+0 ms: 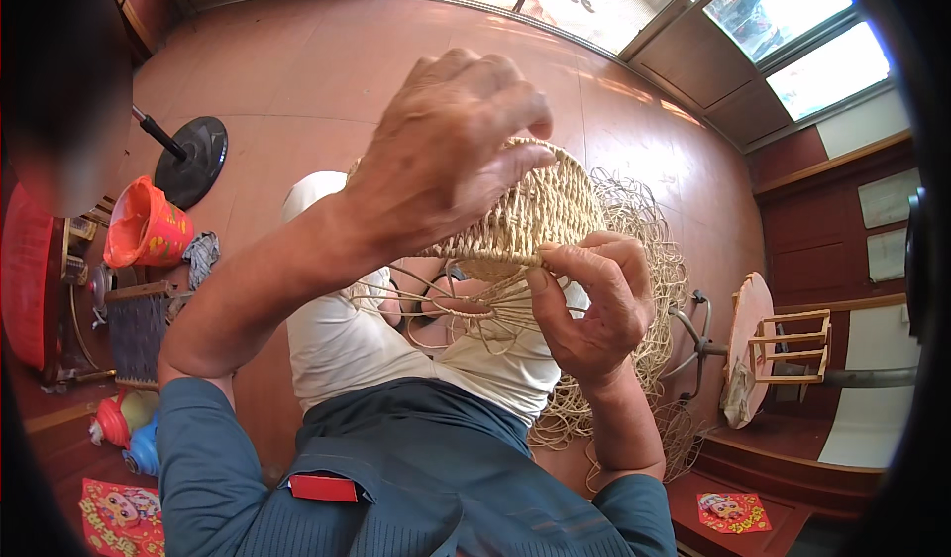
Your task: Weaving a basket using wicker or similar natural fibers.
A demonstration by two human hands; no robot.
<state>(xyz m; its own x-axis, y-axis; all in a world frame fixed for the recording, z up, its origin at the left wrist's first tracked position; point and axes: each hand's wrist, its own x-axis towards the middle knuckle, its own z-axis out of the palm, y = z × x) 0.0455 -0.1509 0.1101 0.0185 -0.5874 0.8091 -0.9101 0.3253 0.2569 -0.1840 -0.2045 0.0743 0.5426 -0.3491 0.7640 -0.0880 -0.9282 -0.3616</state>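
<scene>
A woven basket (543, 198) of pale straw-like cord rests tilted over my lap. Thumb and forefinger of my right hand (599, 304) pinch its near rim at the right. Above the basket's left part hovers my left hand (456, 136), its fingers bent and its thumb apart from the forefinger; I see nothing between them. That hand and wrist hide part of the weave. Loose cord ends (485, 314) fan out below the rim, between my knees.
A large heap of loose cord (644, 250) lies on the floor at my right. Farther right are a round-topped stool (748, 344) and a small wooden rack (797, 347). At left stand a red bucket (158, 225) and a black round base (193, 161) with a pole.
</scene>
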